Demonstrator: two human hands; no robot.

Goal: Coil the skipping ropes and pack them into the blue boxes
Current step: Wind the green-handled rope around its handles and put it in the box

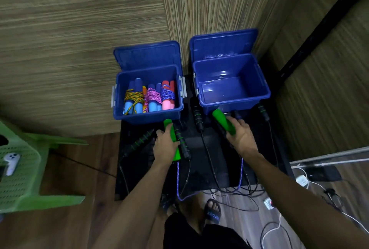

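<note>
On the black table [217,168] in front of the person, two blue boxes stand side by side at the far edge, both with their lids tipped up against the wooden wall [209,8]. The left box [148,116] holds three coiled ropes [149,96] with foam handles, wound in yellow, pink and blue cord, lying close together across its floor. The right box [257,80] has nothing in it.

The left hand [165,146] is curled around one green handle [172,138], which points toward the left box and nearly touches its near wall. The right hand [240,134] grasps the other green handle [223,120], whose tip reaches the near wall of the right box. A purple cord [240,176] runs from each handle down off the near edge of the table and loops low by the person's feet.

Several black ropes with green-ringed grips [197,117] lie loose around both hands: one just beside the left-hand handle, one angled out to the left, one between the boxes, one past the right box. Their thin black cords trail over the near table edge, crossing the purple cord.

A green plastic chair [30,178] stands to the left, well apart from the table, with a white controller [12,161] on its seat. To the right on the floor lie white cables and a power strip [268,203]. A narrow gap separates the two boxes.
</note>
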